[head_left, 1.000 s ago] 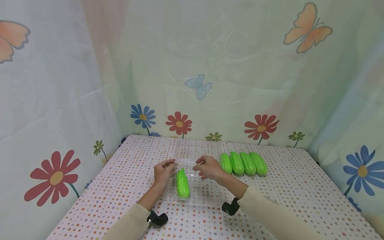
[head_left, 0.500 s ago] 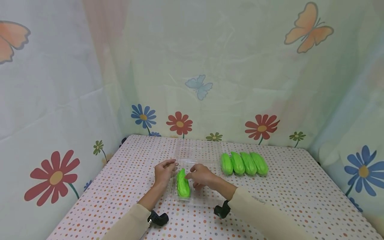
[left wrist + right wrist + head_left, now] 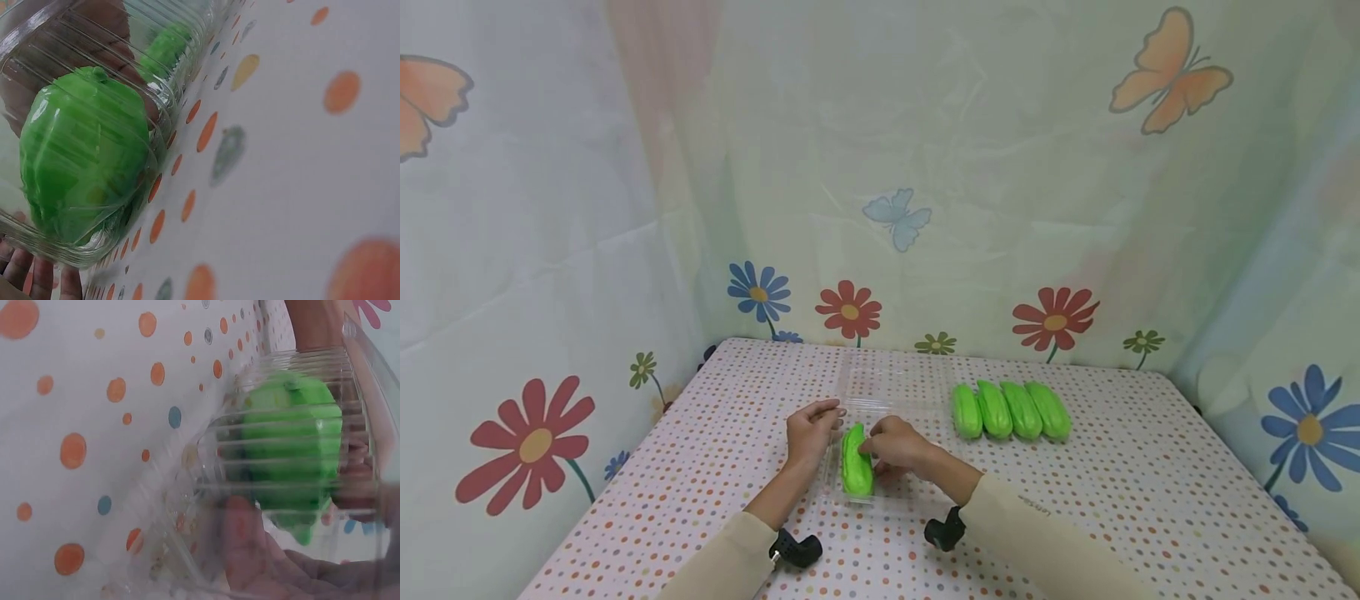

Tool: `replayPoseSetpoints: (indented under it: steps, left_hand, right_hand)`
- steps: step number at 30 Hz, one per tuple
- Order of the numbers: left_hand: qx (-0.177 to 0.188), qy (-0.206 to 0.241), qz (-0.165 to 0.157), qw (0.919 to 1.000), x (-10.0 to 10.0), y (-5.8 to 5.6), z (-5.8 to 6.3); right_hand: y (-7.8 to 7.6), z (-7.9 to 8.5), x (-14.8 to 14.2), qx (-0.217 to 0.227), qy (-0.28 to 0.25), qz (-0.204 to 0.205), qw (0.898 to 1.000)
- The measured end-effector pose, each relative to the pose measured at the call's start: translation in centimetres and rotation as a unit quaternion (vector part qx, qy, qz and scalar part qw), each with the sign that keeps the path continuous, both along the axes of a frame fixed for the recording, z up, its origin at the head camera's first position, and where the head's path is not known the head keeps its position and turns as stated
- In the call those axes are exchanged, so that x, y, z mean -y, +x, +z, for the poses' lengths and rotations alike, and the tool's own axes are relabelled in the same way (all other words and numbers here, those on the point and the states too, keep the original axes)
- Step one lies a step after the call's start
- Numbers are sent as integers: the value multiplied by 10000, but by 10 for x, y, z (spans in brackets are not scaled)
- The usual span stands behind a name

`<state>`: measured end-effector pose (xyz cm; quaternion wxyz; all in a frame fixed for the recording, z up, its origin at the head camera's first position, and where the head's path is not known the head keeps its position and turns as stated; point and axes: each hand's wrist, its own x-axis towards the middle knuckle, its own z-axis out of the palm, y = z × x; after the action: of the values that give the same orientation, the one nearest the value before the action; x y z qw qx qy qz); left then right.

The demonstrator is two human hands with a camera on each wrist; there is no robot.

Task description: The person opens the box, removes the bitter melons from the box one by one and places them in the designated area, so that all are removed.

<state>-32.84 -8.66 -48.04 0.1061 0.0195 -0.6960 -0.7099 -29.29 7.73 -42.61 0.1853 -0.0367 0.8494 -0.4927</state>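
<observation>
A green toy gourd [image 3: 856,473] lies lengthwise along the left side of a clear plastic clamshell box [image 3: 917,493]. My right hand [image 3: 898,446] reaches into the box, its fingers against the gourd's right side. Through the ribbed wall in the right wrist view, the right thumb [image 3: 242,534] shows beside the green gourd [image 3: 290,444]. Outside the box's left wall is my left hand [image 3: 807,435], fingers extended toward the back left corner. The left wrist view shows the left fingers [image 3: 42,278] close along the clear wall, with the gourd [image 3: 87,156] inside.
The box's hinged lid [image 3: 891,379] lies folded back behind it. To the right, several matching green gourds [image 3: 994,410] rest side by side on the dotted tablecloth [image 3: 1120,467]. Printed fabric walls [image 3: 985,167] enclose the table at the back and sides.
My right hand has moved left and down from above the box's middle to the gourd's right side. The gourd has shifted very slightly. The left hand has stayed in place.
</observation>
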Motion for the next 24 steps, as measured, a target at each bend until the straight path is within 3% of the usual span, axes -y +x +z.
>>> replayPoseSetpoints:
  steps: [24]
  left_hand:
    - [41,157,-29,9999,0,0,-2]
  right_hand:
    - [5,-12,9,-360,106,224,9990]
